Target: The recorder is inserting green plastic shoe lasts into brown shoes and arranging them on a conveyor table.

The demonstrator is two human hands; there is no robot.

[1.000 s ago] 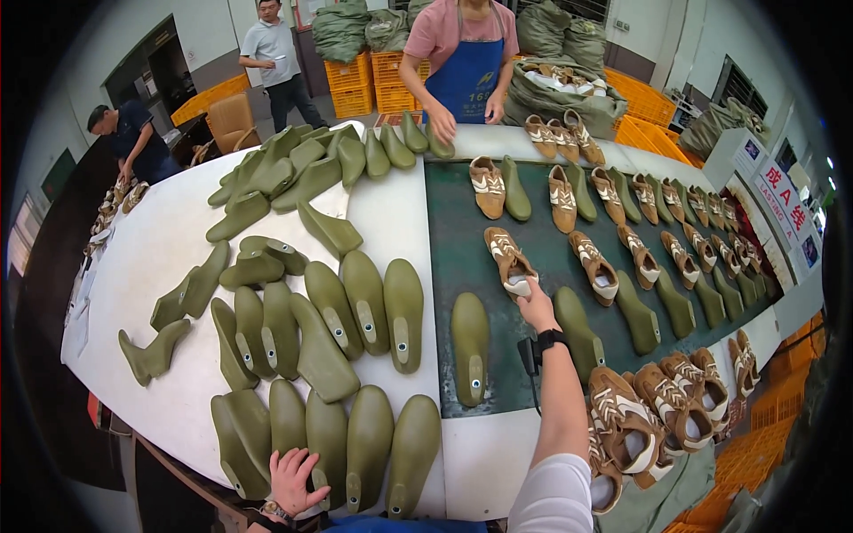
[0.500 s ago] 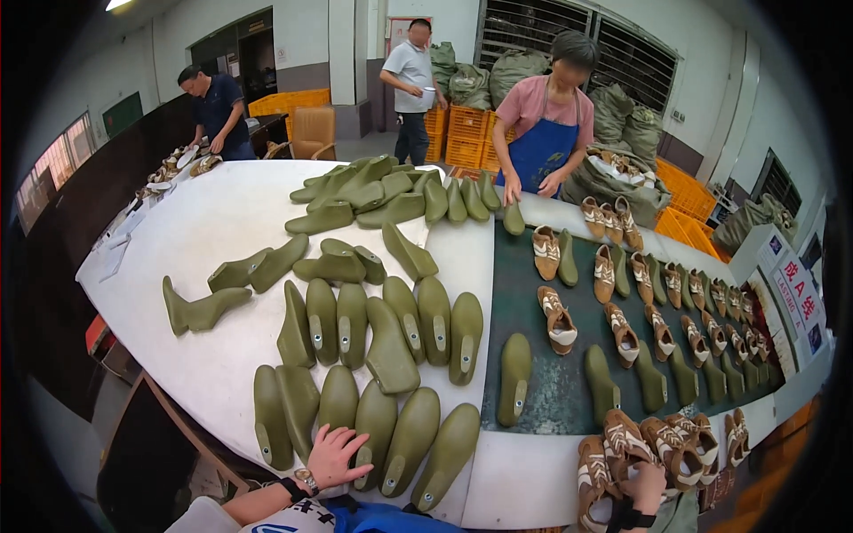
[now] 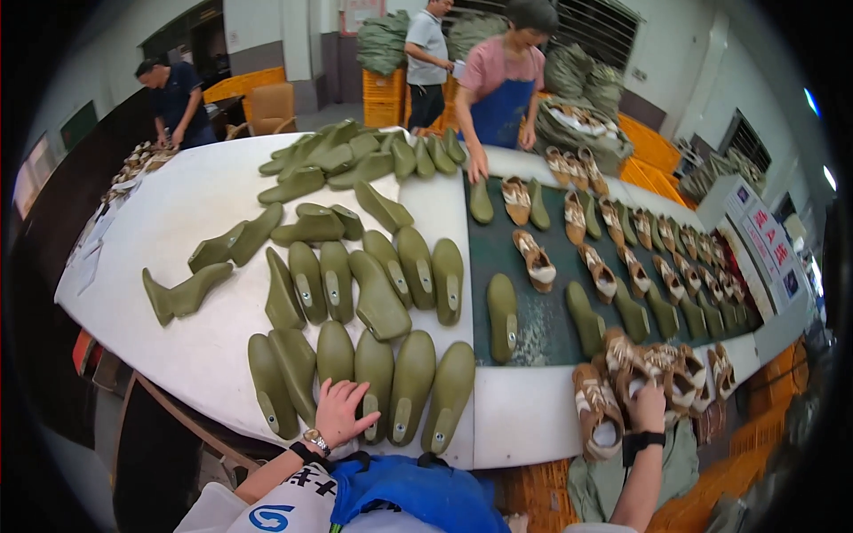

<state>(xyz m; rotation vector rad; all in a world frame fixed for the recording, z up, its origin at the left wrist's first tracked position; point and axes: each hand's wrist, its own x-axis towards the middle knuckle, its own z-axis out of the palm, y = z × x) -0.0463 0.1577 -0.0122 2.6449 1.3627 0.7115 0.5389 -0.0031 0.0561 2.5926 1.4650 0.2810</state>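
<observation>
1. 2 hands, 2 stations. Left hand (image 3: 340,410) lies flat, fingers spread, on the near row of green shoe lasts (image 3: 391,377) at the front edge of the white table (image 3: 187,222). It pinches nothing.
2. Right hand (image 3: 649,407) rests on the heap of tan-and-white shoes (image 3: 644,373) at the near right, just past the green belt (image 3: 542,324). Fingers curl into the heap; cannot tell whether they grip 1 shoe.
3. Risk: the near lasts overhang the table edge. A sideways push from the flat palm could likely tip 1 off toward the lap.
4. Risk: the lasts lie touching side by side. Nudging 1 would probably skew its neighbours and break the row.
5. Risk: the shoe heap is loose and sits at the table's front lip. Pulling 1 out from low down could drag others over the edge.
6. Risk: 1 lone last (image 3: 503,305) lies on the belt near the table seam. An arm crossing to the heap could clip it.
7. Co-worker in a blue apron (image 3: 502,111) reaches onto the far belt end, well apart from both hands. Clash looks unlikely.
</observation>
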